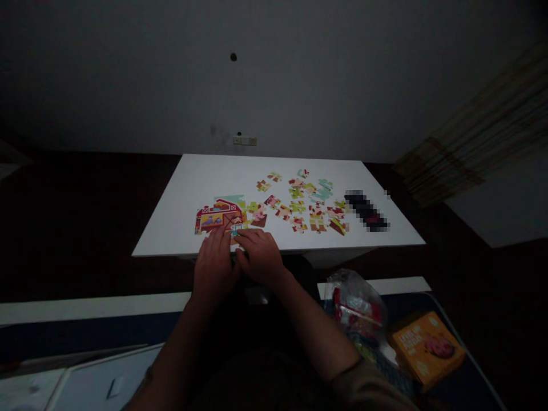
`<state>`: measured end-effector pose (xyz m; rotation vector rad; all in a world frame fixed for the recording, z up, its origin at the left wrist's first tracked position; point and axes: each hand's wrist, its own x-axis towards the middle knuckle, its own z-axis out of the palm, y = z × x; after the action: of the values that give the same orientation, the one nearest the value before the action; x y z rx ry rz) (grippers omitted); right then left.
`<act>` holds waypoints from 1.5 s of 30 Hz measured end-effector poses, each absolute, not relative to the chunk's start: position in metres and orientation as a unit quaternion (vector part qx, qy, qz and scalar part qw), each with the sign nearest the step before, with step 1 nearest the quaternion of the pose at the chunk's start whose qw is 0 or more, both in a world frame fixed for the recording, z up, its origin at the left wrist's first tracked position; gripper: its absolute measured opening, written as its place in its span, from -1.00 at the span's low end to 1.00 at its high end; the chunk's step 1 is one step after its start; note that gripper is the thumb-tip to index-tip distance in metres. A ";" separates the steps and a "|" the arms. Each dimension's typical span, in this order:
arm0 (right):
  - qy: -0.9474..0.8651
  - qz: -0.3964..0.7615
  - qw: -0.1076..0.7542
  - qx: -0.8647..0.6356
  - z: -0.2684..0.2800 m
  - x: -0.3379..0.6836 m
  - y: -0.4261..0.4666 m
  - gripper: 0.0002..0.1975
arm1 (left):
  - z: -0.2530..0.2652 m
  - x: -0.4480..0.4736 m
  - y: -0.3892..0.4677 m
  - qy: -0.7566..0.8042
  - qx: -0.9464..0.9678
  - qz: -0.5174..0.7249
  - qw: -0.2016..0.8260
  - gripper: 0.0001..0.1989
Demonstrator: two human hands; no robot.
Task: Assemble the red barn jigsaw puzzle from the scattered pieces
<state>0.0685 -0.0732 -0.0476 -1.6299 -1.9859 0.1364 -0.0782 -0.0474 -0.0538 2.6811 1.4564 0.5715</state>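
A partly joined jigsaw puzzle [222,208] with a red barn picture lies on the left half of the white table. My left hand [214,260] rests at its near edge, fingers stretched out flat over the lower pieces. From the right, my right hand [261,257] reaches in with thumb and fingers around a small puzzle piece [237,229] in blue and orange, at the puzzle's lower right. The fingers partly cover this piece and the puzzle's near edge. Pink and green pieces [257,212] adjoin the barn on the right.
Several loose puzzle pieces [296,206] spread across the middle and right of the white table [171,228]. A dark pixelated object [366,211] lies near the right edge. Below, a clear plastic bag [357,302] and an orange box [428,348] rest on a dark blue surface.
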 end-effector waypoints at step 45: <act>-0.771 0.032 0.238 -0.590 -0.042 0.083 -0.071 -0.75 | -0.029 -0.059 0.008 0.441 0.893 0.082 0.040 -0.43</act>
<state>0.0833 -0.0711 -0.0419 -1.6165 -2.1108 0.0887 -0.0588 0.0081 -0.0289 2.7345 1.3521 0.2523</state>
